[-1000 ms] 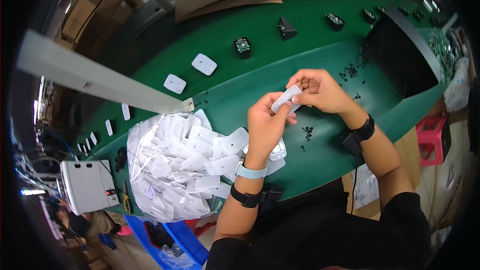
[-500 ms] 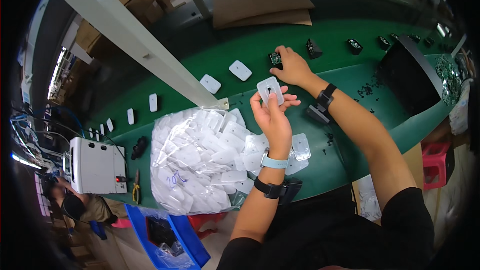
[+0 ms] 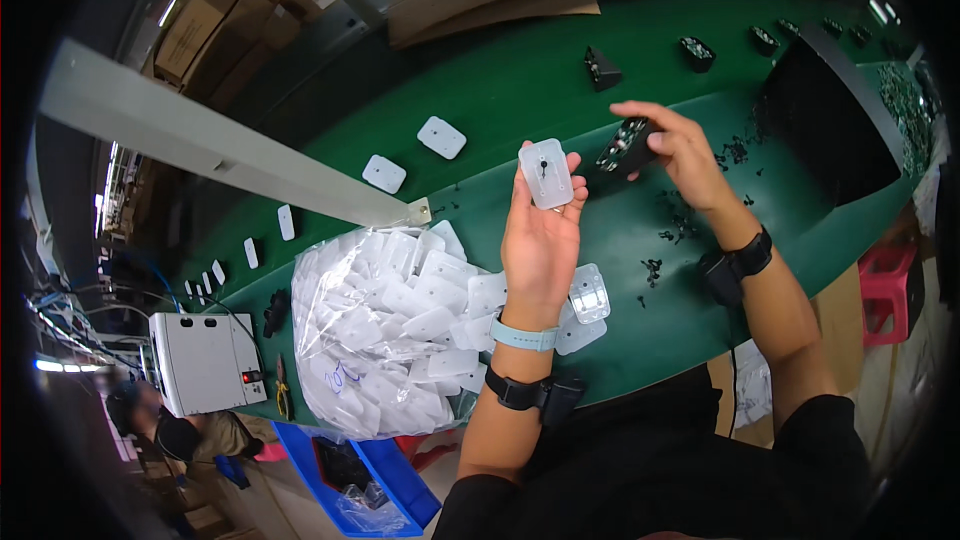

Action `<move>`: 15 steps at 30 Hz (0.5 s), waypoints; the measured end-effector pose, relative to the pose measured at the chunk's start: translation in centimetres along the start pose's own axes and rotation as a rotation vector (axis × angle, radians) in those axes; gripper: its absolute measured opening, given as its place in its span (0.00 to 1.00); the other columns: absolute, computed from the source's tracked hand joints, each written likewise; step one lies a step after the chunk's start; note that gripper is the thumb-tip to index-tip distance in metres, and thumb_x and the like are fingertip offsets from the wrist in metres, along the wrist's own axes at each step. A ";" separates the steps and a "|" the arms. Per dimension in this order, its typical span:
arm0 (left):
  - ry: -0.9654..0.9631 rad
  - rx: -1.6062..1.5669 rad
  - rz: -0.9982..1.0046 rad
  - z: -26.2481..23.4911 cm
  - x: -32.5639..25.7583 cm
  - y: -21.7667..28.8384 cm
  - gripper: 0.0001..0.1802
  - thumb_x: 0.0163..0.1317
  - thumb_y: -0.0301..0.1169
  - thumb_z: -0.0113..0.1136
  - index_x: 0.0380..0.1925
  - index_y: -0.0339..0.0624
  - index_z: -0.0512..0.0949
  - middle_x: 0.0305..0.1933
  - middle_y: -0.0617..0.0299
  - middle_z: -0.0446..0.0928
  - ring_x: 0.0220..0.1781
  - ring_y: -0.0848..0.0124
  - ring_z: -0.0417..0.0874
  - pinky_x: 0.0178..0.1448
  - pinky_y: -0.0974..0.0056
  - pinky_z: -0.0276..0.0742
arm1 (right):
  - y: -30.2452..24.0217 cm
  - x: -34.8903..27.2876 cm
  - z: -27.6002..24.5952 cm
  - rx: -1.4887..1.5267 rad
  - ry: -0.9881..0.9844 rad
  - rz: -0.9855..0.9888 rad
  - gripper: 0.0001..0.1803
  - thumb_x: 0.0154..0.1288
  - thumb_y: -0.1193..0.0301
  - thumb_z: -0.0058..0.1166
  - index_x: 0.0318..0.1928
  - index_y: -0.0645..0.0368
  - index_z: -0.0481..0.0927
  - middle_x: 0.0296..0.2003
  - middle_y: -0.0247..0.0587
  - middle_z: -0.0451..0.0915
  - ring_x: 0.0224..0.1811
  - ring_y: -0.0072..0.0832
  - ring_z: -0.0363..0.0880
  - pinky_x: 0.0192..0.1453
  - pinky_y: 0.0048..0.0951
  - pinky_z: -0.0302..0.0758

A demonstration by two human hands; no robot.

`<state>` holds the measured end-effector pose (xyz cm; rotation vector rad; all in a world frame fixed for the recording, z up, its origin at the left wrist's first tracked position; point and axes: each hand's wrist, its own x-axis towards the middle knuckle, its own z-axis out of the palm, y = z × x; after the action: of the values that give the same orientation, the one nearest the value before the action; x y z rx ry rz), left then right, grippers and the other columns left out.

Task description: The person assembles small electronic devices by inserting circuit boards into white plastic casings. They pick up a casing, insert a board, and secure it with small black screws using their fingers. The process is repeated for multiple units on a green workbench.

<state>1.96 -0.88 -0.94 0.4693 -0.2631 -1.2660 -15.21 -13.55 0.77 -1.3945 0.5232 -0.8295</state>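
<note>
My left hand [image 3: 541, 252] is palm up and supports a white plastic cover [image 3: 560, 185] on its fingers. The cover is a rounded rectangle, with a small black piece at its middle. To the right, my right hand [image 3: 692, 158] grips a black housing [image 3: 632, 147] between thumb and fingers, tilted so that a green circuit board shows inside. The housing and the cover are apart, a short gap between them. Beside my left wrist, a clear plastic bag [image 3: 318, 340] spills out many similar white covers [image 3: 402, 292].
Along the green belt [image 3: 520, 90] stand white covers [image 3: 442, 138] at left and black housings [image 3: 697, 54] at right. A slanting metal post [image 3: 220, 155] crosses the left side. Small black pieces [image 3: 680, 225] lie scattered near a black bin [image 3: 825, 130]. Pliers [image 3: 283, 395] lie beside a white machine [image 3: 205, 365].
My right hand has lifted the black housing off the belt and brought it right and nearer. The cover now rests on my left fingers without the thumb over it. The view has shifted.
</note>
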 end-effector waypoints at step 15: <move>0.026 0.358 -0.080 1.4 -0.5 -1.2 0.28 0.79 0.32 0.46 0.73 0.31 0.59 0.69 0.48 0.70 0.72 0.61 0.71 0.77 0.56 0.65 | 2.0 -0.9 1.2 -0.216 -0.007 -0.167 0.16 0.64 0.72 0.61 0.50 0.62 0.77 0.37 0.36 0.82 0.36 0.18 0.78 0.40 0.22 0.75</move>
<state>0.15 -0.98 -0.22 0.8083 -0.4566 -1.2934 -14.45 -12.20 -1.20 -1.6562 0.5069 -0.9220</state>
